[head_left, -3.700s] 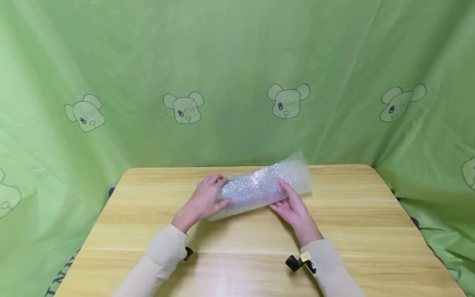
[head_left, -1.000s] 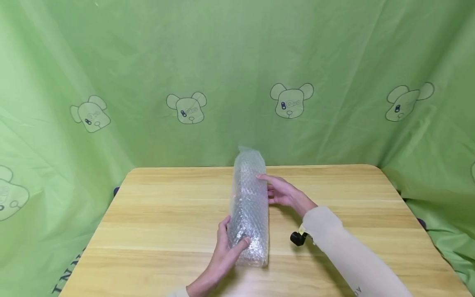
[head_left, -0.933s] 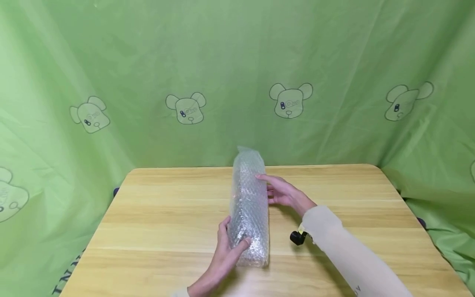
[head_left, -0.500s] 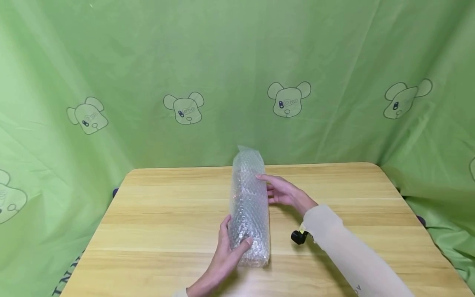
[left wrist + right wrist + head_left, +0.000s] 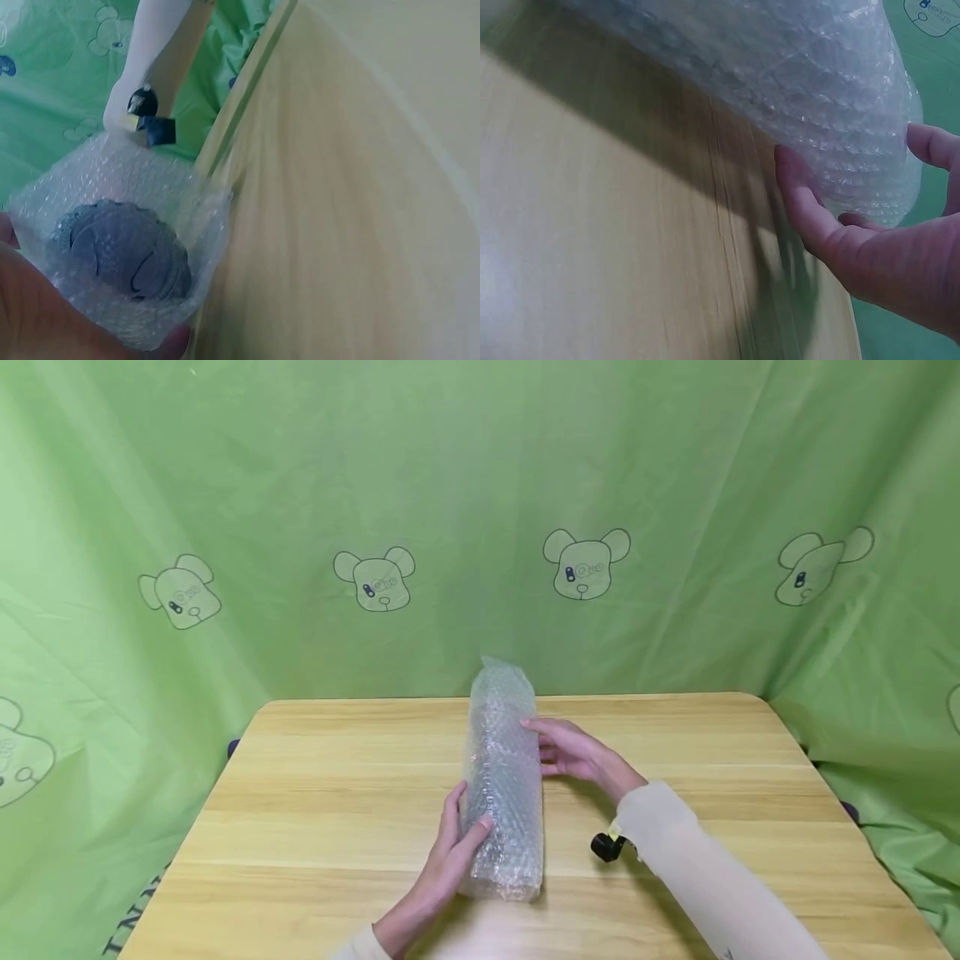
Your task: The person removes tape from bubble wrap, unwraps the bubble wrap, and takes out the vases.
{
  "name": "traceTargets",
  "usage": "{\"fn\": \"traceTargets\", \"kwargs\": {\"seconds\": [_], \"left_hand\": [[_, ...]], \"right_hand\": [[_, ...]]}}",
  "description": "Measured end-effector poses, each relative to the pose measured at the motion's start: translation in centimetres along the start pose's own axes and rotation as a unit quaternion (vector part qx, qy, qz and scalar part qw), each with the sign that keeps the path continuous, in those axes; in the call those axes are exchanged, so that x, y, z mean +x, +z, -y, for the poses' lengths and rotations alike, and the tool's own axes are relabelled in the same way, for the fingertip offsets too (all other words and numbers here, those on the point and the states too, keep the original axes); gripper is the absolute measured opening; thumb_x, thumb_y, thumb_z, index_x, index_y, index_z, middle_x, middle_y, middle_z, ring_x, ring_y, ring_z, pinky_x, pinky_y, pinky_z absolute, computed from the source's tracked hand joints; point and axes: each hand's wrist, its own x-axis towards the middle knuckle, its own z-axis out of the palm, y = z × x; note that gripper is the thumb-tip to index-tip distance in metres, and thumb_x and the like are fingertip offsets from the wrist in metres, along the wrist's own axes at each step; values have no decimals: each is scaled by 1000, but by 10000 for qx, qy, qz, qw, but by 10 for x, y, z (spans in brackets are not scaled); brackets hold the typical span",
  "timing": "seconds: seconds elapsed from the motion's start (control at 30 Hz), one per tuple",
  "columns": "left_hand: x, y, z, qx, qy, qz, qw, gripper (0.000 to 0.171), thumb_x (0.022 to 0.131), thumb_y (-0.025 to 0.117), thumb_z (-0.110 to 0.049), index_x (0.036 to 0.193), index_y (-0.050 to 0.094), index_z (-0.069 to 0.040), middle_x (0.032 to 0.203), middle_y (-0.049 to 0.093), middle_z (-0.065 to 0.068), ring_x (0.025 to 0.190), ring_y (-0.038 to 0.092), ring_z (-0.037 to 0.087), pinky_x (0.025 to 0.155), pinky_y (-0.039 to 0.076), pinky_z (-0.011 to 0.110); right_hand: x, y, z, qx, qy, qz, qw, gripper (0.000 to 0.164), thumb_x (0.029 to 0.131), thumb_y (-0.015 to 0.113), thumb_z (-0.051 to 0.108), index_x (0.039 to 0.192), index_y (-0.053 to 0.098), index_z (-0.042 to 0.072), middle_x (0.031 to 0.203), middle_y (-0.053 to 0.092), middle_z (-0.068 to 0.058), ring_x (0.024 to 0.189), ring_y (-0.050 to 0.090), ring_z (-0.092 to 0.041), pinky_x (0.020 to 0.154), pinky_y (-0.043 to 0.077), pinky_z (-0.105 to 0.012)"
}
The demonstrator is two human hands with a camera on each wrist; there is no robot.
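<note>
A long, clear bubble-wrap bag point(image 5: 508, 777) is held lengthwise over the middle of the table, its far end tilted up. My left hand point(image 5: 442, 862) grips its near left side, thumb on top and fingers along the edge. On the far right side my right hand point(image 5: 576, 753) holds it, thumb on the upper face and fingers underneath. Looking into the near end, the left wrist view shows a bluish-grey rounded thing point(image 5: 124, 247) with a scalloped edge and dark curved lines. The rest of that thing is hidden by the wrap.
The wooden table point(image 5: 315, 793) has rounded far corners. Behind and at both sides hangs a green cloth point(image 5: 465, 485) printed with bear heads. A black wrist camera point(image 5: 606, 847) sticks out below the right sleeve.
Earlier the bag lay slanted across the table; it has since turned to point away from me, both hands shifting with it. In the last half second my left hand has slid slightly farther up it.
</note>
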Motion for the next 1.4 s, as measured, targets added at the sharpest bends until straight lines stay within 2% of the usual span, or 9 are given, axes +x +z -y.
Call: {"fn": "traceTargets", "kwargs": {"seconds": [0.23, 0.33, 0.47, 0.73, 0.87, 0.97, 1.07, 1.17, 1.4], "left_hand": [[11, -5, -2, -148, -101, -29, 9998, 76, 103, 59, -30, 163, 16, -11, 165, 4, 34, 150, 12, 53, 118, 16, 71], [16, -7, -2, -233, -122, -42, 9996, 75, 103, 60, -29, 162, 18, -12, 164, 10, 34, 146, 26, 54, 116, 27, 68], [22, -9, -1, -378, -198, -87, 9991, 75, 102, 62, -28, 162, 20, -14, 159, 24, 29, 134, 46, 48, 109, 43, 62], [33, -11, 1, -270, -417, -371, 9981, 80, 101, 61, -33, 164, 16, -13, 156, 30, 22, 131, 48, 41, 109, 42, 60], [38, -12, 2, -225, -458, -398, 9979, 85, 100, 61, -32, 164, 11, -6, 148, 34, 19, 121, 51, 33, 106, 46, 53], [45, -15, 3, -109, -472, -370, 9981, 90, 96, 65, -31, 163, 12, -3, 144, 35, 19, 120, 50, 32, 105, 47, 52], [54, -19, 3, -18, -475, -216, 9986, 95, 93, 70, -33, 163, 13, -3, 145, 34, 20, 123, 48, 35, 106, 46, 54], [63, -23, 4, -7, -528, 73, 9986, 99, 92, 73, -37, 164, 13, -6, 150, 32, 21, 128, 48, 38, 108, 46, 56], [77, -25, 1, -470, -683, 837, 9930, 108, 90, 77, -35, 166, 2, -15, 164, 20, 25, 138, 43, 44, 113, 39, 59]], "right_hand": [[-7, 1, -2, -312, -145, -100, 9994, 71, 104, 61, 32, 157, 26, 0, 137, 55, -24, 118, 61, -34, 99, 55, -49], [-13, 2, -2, -490, -202, -201, 9984, 75, 103, 61, 29, 160, 21, 2, 140, 53, -26, 122, 59, -37, 99, 55, -51], [-19, 3, -4, -570, -302, -230, 9977, 78, 102, 63, 24, 162, 17, 5, 141, 53, -28, 126, 56, -43, 99, 55, -53], [-29, 3, -12, -679, -589, -53, 9959, 81, 103, 63, 22, 163, 12, 6, 138, 56, -28, 129, 54, -45, 98, 56, -52], [-39, 5, -15, -616, -641, 20, 9960, 81, 104, 61, 21, 163, 9, 3, 141, 54, -30, 132, 51, -46, 98, 56, -51], [-46, 7, -16, -658, -714, 117, 9952, 83, 104, 62, 21, 163, 7, 1, 145, 50, -32, 135, 48, -47, 99, 55, -51], [-51, 7, -17, -769, -811, 187, 9936, 86, 103, 63, 22, 163, 5, 2, 149, 45, -33, 137, 46, -48, 100, 55, -51], [-55, 5, -18, -783, -887, 191, 9928, 86, 103, 63, 21, 163, 5, 2, 152, 40, -35, 138, 44, -49, 101, 54, -51], [-61, 2, -21, -706, -997, 247, 9922, 85, 104, 62, 23, 164, 5, 3, 154, 36, -36, 139, 42, -49, 102, 52, -53]]}}
